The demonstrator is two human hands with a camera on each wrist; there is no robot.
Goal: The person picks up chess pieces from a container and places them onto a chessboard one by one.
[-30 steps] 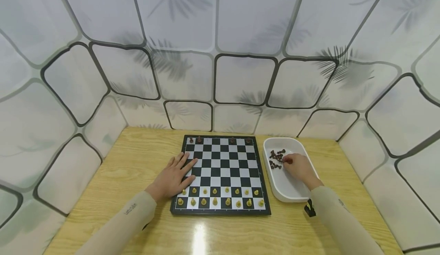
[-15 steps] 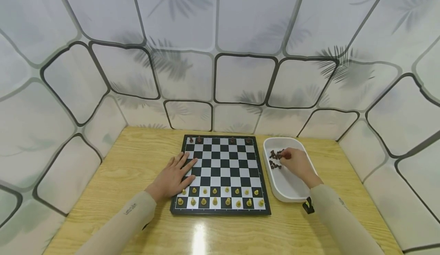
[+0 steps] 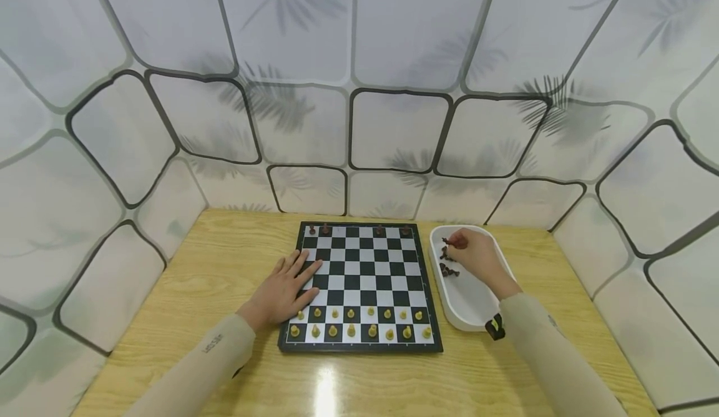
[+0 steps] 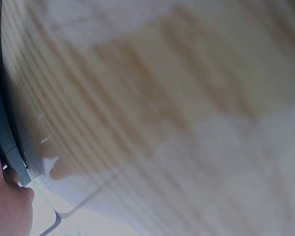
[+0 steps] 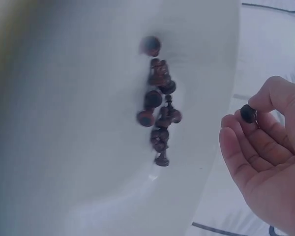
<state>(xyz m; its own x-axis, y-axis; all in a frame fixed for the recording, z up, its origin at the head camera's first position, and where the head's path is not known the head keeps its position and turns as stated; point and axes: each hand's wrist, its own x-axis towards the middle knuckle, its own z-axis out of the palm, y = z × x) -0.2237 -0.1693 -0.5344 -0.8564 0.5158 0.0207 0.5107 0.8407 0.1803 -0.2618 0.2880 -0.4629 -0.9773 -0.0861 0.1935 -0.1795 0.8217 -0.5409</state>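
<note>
My left hand [image 3: 281, 291] rests with spread fingers on the left side of a black-and-white chessboard [image 3: 359, 347]. Over the white tray [image 3: 469, 314], my right hand [image 3: 477, 258] pinches a dark chess piece [image 5: 248, 114] between thumb and fingers; its dark round base shows in the right wrist view. Several brown chess pieces [image 5: 160, 110] lie jumbled in the tray below. Yellow chess pieces [image 3: 351, 329] fill the two near rows of the board. A few brown pieces stand along the far row, among them a brown chess piece [image 3: 326, 230] near the far left corner.
The board and tray sit side by side on a light wooden table [image 3: 241, 242]. A patterned cloth wall [image 3: 393, 130] encloses the table at the back and sides. A dark strap with a small device [image 3: 495, 327] hangs under the right wrist.
My right hand has lifted slightly and shifted left and away toward the tray's far left side, a chess piece between its fingers. The left hand stays in place.
</note>
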